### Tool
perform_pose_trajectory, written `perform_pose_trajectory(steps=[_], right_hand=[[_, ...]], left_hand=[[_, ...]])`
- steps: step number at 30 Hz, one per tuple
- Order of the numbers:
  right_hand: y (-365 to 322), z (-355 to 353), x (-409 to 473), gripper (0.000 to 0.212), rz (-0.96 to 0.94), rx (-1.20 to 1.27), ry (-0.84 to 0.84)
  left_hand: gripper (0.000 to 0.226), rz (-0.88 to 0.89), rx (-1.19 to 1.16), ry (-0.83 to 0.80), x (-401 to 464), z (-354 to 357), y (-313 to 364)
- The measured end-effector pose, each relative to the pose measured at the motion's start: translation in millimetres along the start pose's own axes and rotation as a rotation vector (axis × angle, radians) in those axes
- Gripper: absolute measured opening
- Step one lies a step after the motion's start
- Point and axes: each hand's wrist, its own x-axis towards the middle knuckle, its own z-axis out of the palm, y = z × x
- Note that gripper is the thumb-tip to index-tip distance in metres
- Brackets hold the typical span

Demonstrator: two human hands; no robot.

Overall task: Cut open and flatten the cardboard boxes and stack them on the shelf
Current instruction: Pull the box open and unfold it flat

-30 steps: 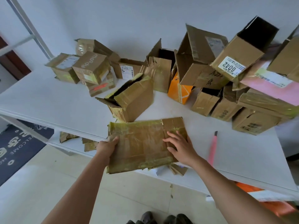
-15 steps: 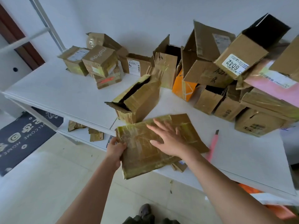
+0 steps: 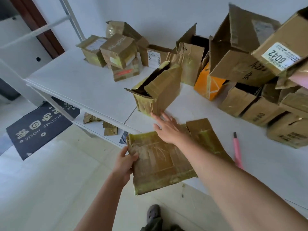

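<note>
Wall: plain white wall (image 3: 166, 12) is running behind.
Floor: pale tiled floor (image 3: 50, 189) is carrying a dark welcome doormat (image 3: 38, 125).
Doorframe: brown wooden doorframe (image 3: 36, 22) is standing at left.

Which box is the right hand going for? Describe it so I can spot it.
On the white shelf top, look just beyond the flattened cardboard at the front edge. The box stands alone there, apart from both piles, right at the right hand fingertips. It tilts, with its dark torn-open end facing left.

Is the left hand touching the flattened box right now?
Touching. The head view shows the left hand gripping the flattened box at its left edge, thumb on top, fingers curled round the cardboard.
</note>
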Motion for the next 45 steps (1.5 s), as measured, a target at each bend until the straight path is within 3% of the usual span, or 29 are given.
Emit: perform_pose_trajectory(steps=[2, 5, 9, 12, 16, 23, 26, 29, 32, 36, 40, 42, 44, 45], right_hand=[[3, -11, -3, 0.049, -0.065, -0.062, 0.049], [-2, -15, -23, 0.048, -0.131, -0.148, 0.273], [-23, 12, -66, 0.064, 0.015, -0.131, 0.527], [-43, 40, -81, 0.086, 0.209, -0.043, 0.482], [-67, 76, -83, 0.097, 0.423, 0.212, 0.420], [-145, 131, -69, 0.101, 0.572, 0.380, 0.606], [-205, 162, -53, 0.104, 0.531, 0.722, 0.619], [-260, 178, -22, 0.087, 0.485, 0.959, 0.585], [-296, 176, 12, 0.072, 0.449, 0.944, 0.655], [-312, 159, 55, 0.073, 0.422, 0.833, 0.711], [-318, 128, 98, 0.075, 0.415, 0.780, 0.682], [-323, 111, 121, 0.076, 0.377, 0.757, 0.666], [-333, 95, 147, 0.074, 0.293, 0.717, 0.609], [-340, 87, 162, 0.070, 0.228, 0.700, 0.581]], left_hand=[[0.033, -0.001, -0.039, 0.045, 0, -12, -3], [0.030, -0.001, -0.107, 0.122, -4, -42, 1], [0.034, 0.033, -0.160, 0.182, -13, -94, 13], [0.035, 0.050, -0.148, 0.186, -13, -128, 27], [0.028, 0.040, -0.142, 0.187, -2, -164, 44], [0.025, -0.014, -0.118, 0.118, 46, -244, 73], [0.028, -0.057, -0.132, 0.105, 66, -293, 87], [0.030, -0.065, -0.201, 0.036, 73, -333, 102], [0.029, -0.064, -0.142, 0.013, 78, -366, 133], [0.029, -0.022, 0.040, -0.083, 93, -391, 178], [0.065, -0.058, 0.024, -0.416, 106, -404, 211], [0.068, -0.073, -0.010, -0.562, 117, -409, 226], [0.058, -0.052, -0.007, -0.532, 132, -409, 239], [0.053, -0.029, -0.006, -0.435, 141, -406, 244]])
